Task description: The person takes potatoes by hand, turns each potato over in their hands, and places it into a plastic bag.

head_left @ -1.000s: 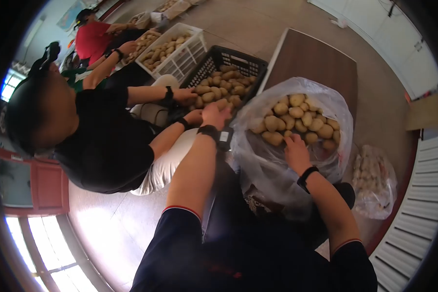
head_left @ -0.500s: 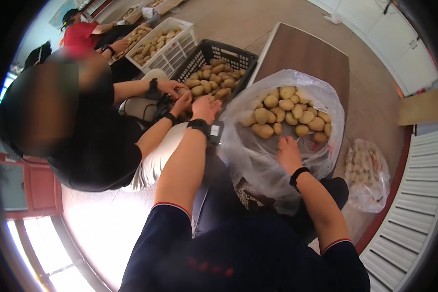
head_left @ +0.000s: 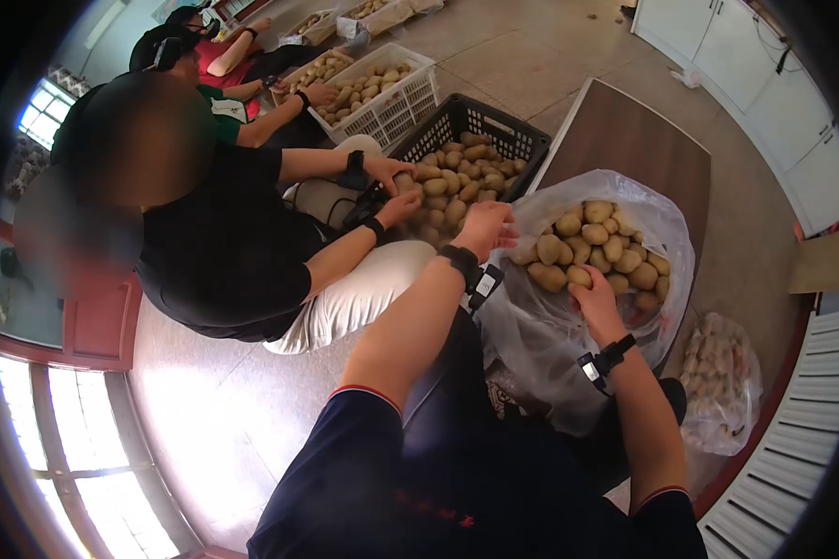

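Observation:
A clear plastic bag [head_left: 522, 321] stands open in front of me, with several potatoes [head_left: 613, 248] in its far half. Inside it, my right hand [head_left: 601, 306] has its fingers closed on a small potato [head_left: 578, 277] at the near edge of the pile. My left hand [head_left: 485, 229] is at the bag's left rim, between the bag and a black crate [head_left: 515, 138]. Its fingers are slightly apart, and no potato shows in them. That crate holds more potatoes [head_left: 475, 172].
To my left, a co-worker in a black shirt [head_left: 224, 242] has both hands on potatoes at the black crate. White crates [head_left: 410, 98] of potatoes and other people are farther back. A brown board [head_left: 625, 130] lies behind the bag. Another filled plastic bag [head_left: 718, 373] is at right.
My left hand has moved from the black crate's near edge toward the bag's rim. My right hand has reached the pile and closed on a potato. The view has shifted left.

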The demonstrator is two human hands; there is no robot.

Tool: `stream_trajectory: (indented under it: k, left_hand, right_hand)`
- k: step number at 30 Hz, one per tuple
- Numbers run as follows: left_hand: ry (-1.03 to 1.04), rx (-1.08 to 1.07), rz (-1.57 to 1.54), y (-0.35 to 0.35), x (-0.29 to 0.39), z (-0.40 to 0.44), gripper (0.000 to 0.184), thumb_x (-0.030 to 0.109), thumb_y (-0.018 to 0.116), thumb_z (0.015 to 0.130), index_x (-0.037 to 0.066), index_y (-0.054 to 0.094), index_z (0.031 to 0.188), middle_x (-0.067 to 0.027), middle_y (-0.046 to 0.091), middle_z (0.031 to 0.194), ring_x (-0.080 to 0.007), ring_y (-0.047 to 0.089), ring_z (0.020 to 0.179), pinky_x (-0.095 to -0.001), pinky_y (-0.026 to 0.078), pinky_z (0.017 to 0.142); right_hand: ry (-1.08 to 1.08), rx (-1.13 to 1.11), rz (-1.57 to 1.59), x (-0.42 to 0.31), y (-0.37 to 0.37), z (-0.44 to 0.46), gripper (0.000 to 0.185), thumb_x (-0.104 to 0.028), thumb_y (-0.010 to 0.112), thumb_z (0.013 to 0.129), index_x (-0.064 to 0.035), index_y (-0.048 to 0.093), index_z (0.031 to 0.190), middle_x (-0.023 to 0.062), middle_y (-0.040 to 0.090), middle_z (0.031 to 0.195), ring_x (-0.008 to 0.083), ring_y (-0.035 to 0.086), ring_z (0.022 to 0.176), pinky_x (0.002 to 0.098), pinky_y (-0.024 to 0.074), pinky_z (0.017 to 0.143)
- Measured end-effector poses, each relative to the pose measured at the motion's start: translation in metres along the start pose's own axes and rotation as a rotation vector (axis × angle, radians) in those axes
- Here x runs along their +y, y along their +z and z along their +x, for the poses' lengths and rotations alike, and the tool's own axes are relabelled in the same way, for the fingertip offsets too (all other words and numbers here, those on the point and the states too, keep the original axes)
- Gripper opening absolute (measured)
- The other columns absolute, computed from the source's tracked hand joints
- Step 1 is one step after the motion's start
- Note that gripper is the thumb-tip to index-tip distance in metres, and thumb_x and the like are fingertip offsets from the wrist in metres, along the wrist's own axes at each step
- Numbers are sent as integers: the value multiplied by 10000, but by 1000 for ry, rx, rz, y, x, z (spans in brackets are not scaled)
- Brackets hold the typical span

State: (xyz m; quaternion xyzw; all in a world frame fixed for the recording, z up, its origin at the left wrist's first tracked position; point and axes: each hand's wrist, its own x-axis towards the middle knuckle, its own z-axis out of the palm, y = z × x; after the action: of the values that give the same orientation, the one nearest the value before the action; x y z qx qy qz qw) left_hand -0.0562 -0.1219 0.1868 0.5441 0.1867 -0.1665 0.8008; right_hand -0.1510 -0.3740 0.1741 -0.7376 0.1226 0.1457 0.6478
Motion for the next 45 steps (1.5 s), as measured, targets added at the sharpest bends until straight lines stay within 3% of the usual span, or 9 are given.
stream_trajectory:
  k: [3, 14, 23, 28, 29, 32, 38, 43, 45]
  left_hand:
    - [-39, -91, 93, 8, 1, -6, 325, 267, 552, 936, 27, 525, 1155, -116, 573, 1048, -259, 634, 731, -368, 543, 620]
    - [-235, -414, 349, 25, 6, -22, 485, 438, 515, 947, 45, 539, 1229, -135, 590, 1169, -269, 643, 863, -405, 520, 705]
    - [-165, -511, 318, 22, 6, -24, 268, 275, 596, 927, 57, 627, 1080, -96, 645, 1028, -206, 644, 773, -305, 519, 562]
    - [-99, -439, 120, 5, 7, -8, 221, 286, 566, 948, 93, 618, 1041, -70, 652, 889, -166, 580, 627, -269, 423, 495]
    - [-95, -402, 78, 1, 9, -6, 224, 292, 553, 959, 94, 611, 1047, -75, 649, 891, -168, 579, 641, -271, 425, 503]
    - [-90, -287, -40, -7, 13, -2, 234, 304, 524, 979, 95, 598, 1056, -84, 643, 900, -182, 581, 671, -276, 435, 524]
    - [-21, 14, -201, -22, 5, 16, 233, 259, 497, 990, 64, 555, 1104, -119, 624, 961, -240, 600, 705, -347, 524, 622]
    - [-46, 119, -331, -61, -24, 59, 245, 178, 501, 975, 24, 509, 1165, -152, 603, 1025, -293, 612, 771, -436, 565, 729]
    - [596, 44, 426, -104, -67, 108, 256, 153, 504, 966, 13, 503, 1181, -161, 586, 1072, -321, 605, 829, -450, 565, 745]
  right_hand:
    - [3, -113, 104, -19, 17, -1, 285, -243, 603, 943, -24, 570, 1122, 31, 615, 848, 96, 552, 584, 246, 438, 498]
    - [-40, -206, 37, -44, 43, 7, 329, -374, 587, 962, -46, 618, 949, 6, 576, 697, 65, 483, 538, 243, 386, 471]
    - [-216, -116, -249, -40, 47, 18, 516, -480, 500, 981, 1, 652, 873, 79, 600, 630, 194, 576, 562, 327, 443, 563]
    - [-543, 93, -555, -8, 38, 26, 260, -249, 547, 946, -13, 646, 992, 183, 662, 846, 391, 618, 822, 438, 486, 759]
    - [-506, 64, -613, -1, 34, 29, 204, -159, 561, 902, -37, 639, 1045, 179, 647, 1010, 390, 605, 955, 451, 489, 814]
    - [-584, 82, -808, -2, 32, 14, 211, -111, 557, 876, -73, 641, 1066, 139, 622, 1079, 368, 591, 985, 431, 495, 828]
    - [-834, 54, -1188, 21, 42, 16, 309, -51, 559, 815, -114, 626, 1110, 87, 570, 1102, 312, 563, 968, 417, 500, 800]
    - [-779, 96, -1279, 20, 48, 9, 346, -50, 559, 822, -112, 598, 1160, 118, 514, 1086, 317, 551, 960, 419, 506, 771]
    - [-744, 100, -1309, 22, 47, 9, 361, -46, 562, 822, -102, 585, 1178, 131, 503, 1073, 320, 549, 953, 419, 508, 761]
